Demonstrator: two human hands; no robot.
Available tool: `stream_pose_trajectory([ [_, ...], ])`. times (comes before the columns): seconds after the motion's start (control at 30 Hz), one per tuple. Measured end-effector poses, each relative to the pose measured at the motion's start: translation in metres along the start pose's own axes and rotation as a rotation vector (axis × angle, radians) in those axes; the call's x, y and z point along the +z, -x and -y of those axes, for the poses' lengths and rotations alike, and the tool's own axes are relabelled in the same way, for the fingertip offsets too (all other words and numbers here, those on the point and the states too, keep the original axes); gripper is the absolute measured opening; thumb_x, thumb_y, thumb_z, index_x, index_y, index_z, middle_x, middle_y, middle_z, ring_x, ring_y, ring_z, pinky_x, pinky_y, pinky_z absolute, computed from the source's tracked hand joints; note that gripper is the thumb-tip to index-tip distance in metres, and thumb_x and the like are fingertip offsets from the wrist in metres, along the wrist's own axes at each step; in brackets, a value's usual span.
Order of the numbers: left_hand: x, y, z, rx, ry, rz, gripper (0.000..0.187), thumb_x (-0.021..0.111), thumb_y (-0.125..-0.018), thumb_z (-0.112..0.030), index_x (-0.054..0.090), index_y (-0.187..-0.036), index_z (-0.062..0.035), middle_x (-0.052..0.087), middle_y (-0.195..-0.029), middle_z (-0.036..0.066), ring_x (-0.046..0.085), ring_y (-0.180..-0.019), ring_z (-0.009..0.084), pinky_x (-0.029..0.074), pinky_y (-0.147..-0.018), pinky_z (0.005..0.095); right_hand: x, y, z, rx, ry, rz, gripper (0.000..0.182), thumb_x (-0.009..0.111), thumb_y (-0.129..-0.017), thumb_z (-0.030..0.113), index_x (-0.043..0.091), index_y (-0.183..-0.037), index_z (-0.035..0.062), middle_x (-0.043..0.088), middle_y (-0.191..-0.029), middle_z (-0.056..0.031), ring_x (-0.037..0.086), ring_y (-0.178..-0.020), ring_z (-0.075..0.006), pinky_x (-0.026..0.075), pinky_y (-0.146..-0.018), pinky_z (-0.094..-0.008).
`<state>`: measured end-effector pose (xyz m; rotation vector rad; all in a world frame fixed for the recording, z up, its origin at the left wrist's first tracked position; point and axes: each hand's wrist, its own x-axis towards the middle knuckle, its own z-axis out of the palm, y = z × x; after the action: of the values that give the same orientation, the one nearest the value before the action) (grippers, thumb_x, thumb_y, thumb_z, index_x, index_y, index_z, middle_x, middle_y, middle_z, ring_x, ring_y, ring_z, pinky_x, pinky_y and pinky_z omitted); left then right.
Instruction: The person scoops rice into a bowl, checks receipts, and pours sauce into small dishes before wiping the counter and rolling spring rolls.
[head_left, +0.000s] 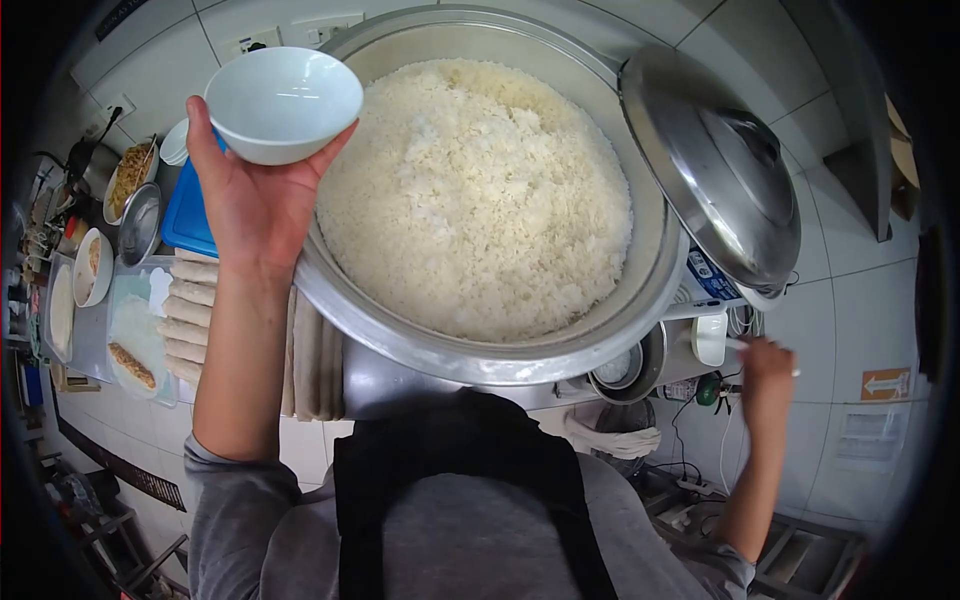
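My left hand (262, 195) holds a small, pale, empty bowl (284, 104) from below, its fingers around the base, at the upper left edge of a large metal pot. White rice (480, 200) fills much of the pot (440, 362), with loose lumps on its surface. Off to the right, beyond the pot's rim, my right hand (768, 368) is closed round the handle of a white paddle (709, 339), whose blade points left.
A domed metal lid (715, 165) leans at the pot's right side. On the left are rolled cloths (190, 318), a blue lid (190, 212), a cutting board (142, 335) and food bowls (93, 268). A metal pan (652, 368) sits below the pot's right rim.
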<state>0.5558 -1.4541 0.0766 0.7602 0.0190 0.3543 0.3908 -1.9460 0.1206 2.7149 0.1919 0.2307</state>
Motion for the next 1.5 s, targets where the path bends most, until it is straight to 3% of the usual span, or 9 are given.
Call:
stream_pose_trajectory([
  [0.1,0.0,-0.001,0.001,-0.031,0.005,0.007,0.08,0.042,-0.097,-0.064,0.036,-0.142,0.0028,0.046,-0.14,0.022,0.051,-0.128,0.0384,0.048,-0.104,0.0551,-0.055,-0.07,0.046,0.064,-0.059,-0.273,0.015,0.059,-0.094,0.007,0.061,-0.108,0.0024,0.064,-0.095,-0.0158,0.063,-0.088,-0.0342,0.048,-0.076,-0.0445],
  [0.23,-0.006,-0.002,0.001,-0.028,-0.023,0.034,0.079,0.042,-0.098,-0.063,0.037,-0.142,0.0016,0.044,-0.142,0.021,0.049,-0.13,0.0383,0.046,-0.106,0.0565,-0.025,-0.202,0.14,-0.34,-0.319,-0.279,0.007,0.054,-0.087,0.005,0.057,-0.092,0.0015,0.063,-0.086,-0.0174,0.065,-0.084,-0.0362,0.052,-0.076,-0.0448],
  [0.3,-0.009,-0.003,0.0,-0.029,-0.027,0.072,0.078,0.043,-0.098,-0.062,0.036,-0.144,0.0008,0.04,-0.146,0.021,0.046,-0.133,0.0388,0.043,-0.108,0.0583,0.011,-0.272,0.18,-0.391,-0.091,-0.375,0.004,0.057,-0.085,0.007,0.056,-0.086,0.0032,0.064,-0.074,-0.0113,0.069,-0.072,-0.031,0.056,-0.065,-0.0415],
  [0.37,-0.008,-0.003,0.002,0.03,-0.062,0.039,0.074,0.043,-0.097,-0.064,0.042,-0.137,-0.002,0.051,-0.135,0.017,0.056,-0.122,0.0318,0.051,-0.098,0.0498,0.032,-0.33,0.2,-0.163,-0.003,-0.143,0.013,0.057,-0.091,0.016,0.061,-0.092,0.0033,0.069,-0.079,-0.01,0.071,-0.077,-0.0282,0.057,-0.065,-0.0395],
  [0.43,-0.008,-0.003,0.002,0.041,-0.061,0.034,0.073,0.043,-0.097,-0.064,0.043,-0.137,-0.0025,0.051,-0.135,0.016,0.056,-0.121,0.0305,0.051,-0.097,0.049,0.056,-0.361,0.211,-0.176,-0.029,-0.084,0.024,0.055,-0.095,0.027,0.062,-0.096,0.0036,0.07,-0.082,-0.011,0.071,-0.08,-0.0293,0.056,-0.068,-0.0409],
  [0.5,-0.008,-0.003,0.004,0.052,-0.06,0.017,0.072,0.044,-0.097,-0.064,0.043,-0.136,-0.0031,0.052,-0.134,0.015,0.057,-0.12,0.0291,0.052,-0.096,0.0483,0.056,-0.363,0.218,-0.222,-0.054,-0.003,0.043,0.051,-0.099,0.044,0.066,-0.102,0.0043,0.072,-0.087,-0.0125,0.071,-0.083,-0.0302,0.055,-0.072,-0.0434],
  [0.6,-0.006,-0.004,0.004,0.042,-0.081,-0.003,0.077,0.043,-0.097,-0.064,0.042,-0.14,-0.0001,0.051,-0.138,0.017,0.055,-0.125,0.0326,0.049,-0.102,0.0494,0.05,-0.352,0.213,-0.283,-0.103,0.002,0.044,0.05,-0.099,0.045,0.065,-0.101,0.0038,0.071,-0.086,-0.013,0.071,-0.082,-0.0299,0.055,-0.071,-0.0435],
  [1.13,-0.001,-0.003,0.012,-0.073,-0.297,0.151,0.061,0.05,-0.098,-0.054,0.046,-0.135,-0.0051,0.058,-0.125,0.011,0.061,-0.112,0.0231,0.054,-0.091,0.0409,0.032,-0.243,0.204,-0.438,-0.142,0.173,0.03,0.054,-0.098,0.034,0.062,-0.098,0.0045,0.069,-0.076,-0.0137,0.069,-0.076,-0.0318,0.053,-0.068,-0.0448],
  [1.5,0.008,0.0,0.013,-0.319,-0.458,0.268,0.062,0.055,-0.094,-0.045,0.04,-0.141,-0.0076,0.053,-0.131,0.013,0.056,-0.119,0.0243,0.051,-0.092,0.0443,0.006,-0.202,0.18,-0.426,-0.236,0.591,0.035,0.056,-0.094,0.032,0.069,-0.103,0.0019,0.071,-0.099,-0.0188,0.068,-0.095,-0.0347,0.053,-0.085,-0.0446],
])
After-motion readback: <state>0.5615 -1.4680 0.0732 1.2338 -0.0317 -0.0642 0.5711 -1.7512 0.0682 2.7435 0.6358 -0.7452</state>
